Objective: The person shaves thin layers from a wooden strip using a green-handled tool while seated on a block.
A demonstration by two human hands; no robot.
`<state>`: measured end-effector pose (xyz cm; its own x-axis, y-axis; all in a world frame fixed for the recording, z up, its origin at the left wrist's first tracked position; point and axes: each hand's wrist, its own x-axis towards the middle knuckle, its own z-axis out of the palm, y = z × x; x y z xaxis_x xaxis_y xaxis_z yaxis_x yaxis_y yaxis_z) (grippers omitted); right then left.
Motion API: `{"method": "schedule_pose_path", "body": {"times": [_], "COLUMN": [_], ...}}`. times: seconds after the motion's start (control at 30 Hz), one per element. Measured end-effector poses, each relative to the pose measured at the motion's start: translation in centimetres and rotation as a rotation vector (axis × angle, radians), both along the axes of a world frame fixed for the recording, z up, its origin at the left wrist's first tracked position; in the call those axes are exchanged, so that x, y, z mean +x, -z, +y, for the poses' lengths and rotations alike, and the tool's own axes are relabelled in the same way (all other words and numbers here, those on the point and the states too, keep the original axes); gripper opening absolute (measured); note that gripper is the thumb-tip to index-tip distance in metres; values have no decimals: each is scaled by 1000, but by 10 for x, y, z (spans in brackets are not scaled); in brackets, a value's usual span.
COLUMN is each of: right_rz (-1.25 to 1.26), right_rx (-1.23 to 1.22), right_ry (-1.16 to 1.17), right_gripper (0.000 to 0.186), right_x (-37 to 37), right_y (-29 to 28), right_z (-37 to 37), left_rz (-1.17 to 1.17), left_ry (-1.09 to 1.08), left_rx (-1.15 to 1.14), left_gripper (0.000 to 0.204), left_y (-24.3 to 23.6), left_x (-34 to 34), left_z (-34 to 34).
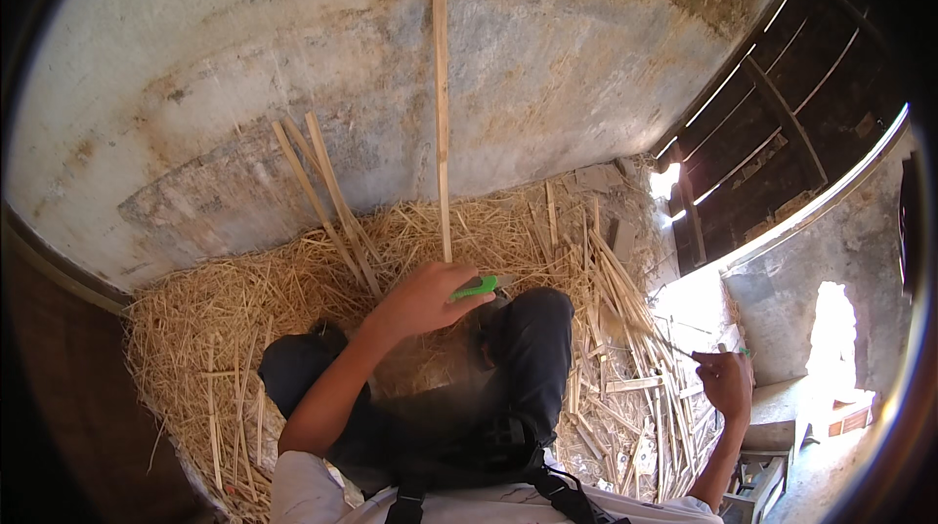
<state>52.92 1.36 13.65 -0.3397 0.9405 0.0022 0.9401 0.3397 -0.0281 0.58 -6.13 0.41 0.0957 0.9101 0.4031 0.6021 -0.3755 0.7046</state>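
Observation:
My left hand (427,297), in front of my knees, is closed around a green-handled knife (476,290) whose short blade points right. A long, pale split-bamboo strip (442,114) stands upright against the wall, its lower end meeting that hand; whether the fingers grip the strip too is hidden. Out to the right, my right hand (726,383) is closed on a thin, dark, blade-like tool (676,344) pointing up and left. A bit of green shows at its other end; its exact kind is unclear.
Straw-like shavings (205,358) cover the ground around my legs. Several strips (337,192) lean on the stained wall (293,65) at left. More loose strips (664,426) lie in a heap at right, near a wooden bench (772,465). Dark boards (772,114) stand at upper right.

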Motion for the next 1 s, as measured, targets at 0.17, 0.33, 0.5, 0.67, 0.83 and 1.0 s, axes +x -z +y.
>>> {"method": "schedule_pose_path", "body": {"times": [0.17, 0.33, 0.5, 0.67, 0.83, 1.0], "right_rz": [-316, -393, -325, -336, -32, 240], "right_rx": [-258, -533, -581, -680, -549, -550], "right_ry": [-23, 72, -51, -149, -171, -72], "right_gripper": [29, 38, 36, 34, 31, 34], "right_x": [6, 4, -25, -6, -7, -32], "right_y": [34, 105, 83, 88, 89, 97], "right_z": [-4, -22, -33, -32, -44, -58], "left_rz": [59, 74, 98, 149, 89, 133], "left_ry": [-16, -20, -40, -42, -86, -103], "left_rx": [-28, -69, -63, -171, -57, -158], "left_gripper": [43, 43, 42, 44, 42, 44], "left_y": [5, 4, 0, 2, 14, 36], "left_x": [-4, -6, -7, -9, -17, -38], "left_z": [1, 1, 0, -1, -13, -11]}}
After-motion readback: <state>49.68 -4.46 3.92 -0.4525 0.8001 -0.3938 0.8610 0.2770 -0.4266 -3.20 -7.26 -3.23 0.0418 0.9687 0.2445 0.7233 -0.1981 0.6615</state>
